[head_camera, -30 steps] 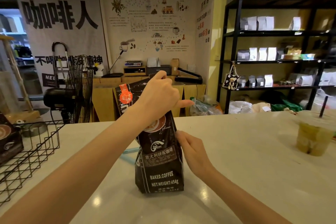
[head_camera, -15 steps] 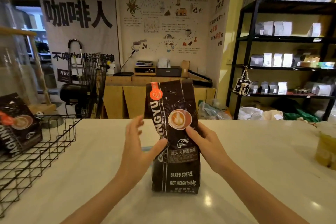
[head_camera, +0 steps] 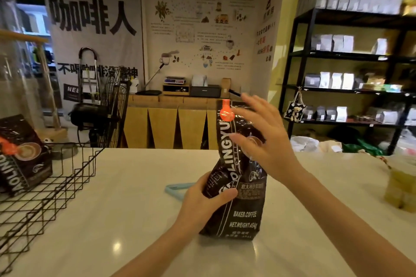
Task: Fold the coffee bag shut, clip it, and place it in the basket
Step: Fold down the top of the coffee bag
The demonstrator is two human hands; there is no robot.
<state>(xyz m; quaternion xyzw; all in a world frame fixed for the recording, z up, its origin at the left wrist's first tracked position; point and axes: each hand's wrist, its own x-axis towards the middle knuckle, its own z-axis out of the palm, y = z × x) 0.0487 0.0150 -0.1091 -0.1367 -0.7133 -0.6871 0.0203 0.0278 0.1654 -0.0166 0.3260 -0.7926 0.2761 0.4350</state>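
Head view shows the coffee bag (head_camera: 238, 198) standing upright on the pale table (head_camera: 135, 186), near the middle of it and close to the person, with its top still tall and unfolded. The left hand (head_camera: 203, 198) wraps the bag's lower left side, thumb across the front and fingers behind, so its grip is closed on the bag; this looks meant to keep the soft pack from tipping while the top is worked. The right hand (head_camera: 263, 137) is spread and open in front of the bag's upper half, fingers apart and holding nothing (motion blur hides whether the palm touches the foil), and it seems placed to flatten or catch the top for the first fold. A light blue clip (head_camera: 176, 188) lies flat on the table just left of the bag, partly behind the left hand, within easy reach for the next step. The wire basket (head_camera: 56, 177) sits at the table's left edge, well apart from the bag, and already holds another coffee bag (head_camera: 22, 155) leaning inside. Judged from this, folding has barely begun, and clipping and placing are not yet done.
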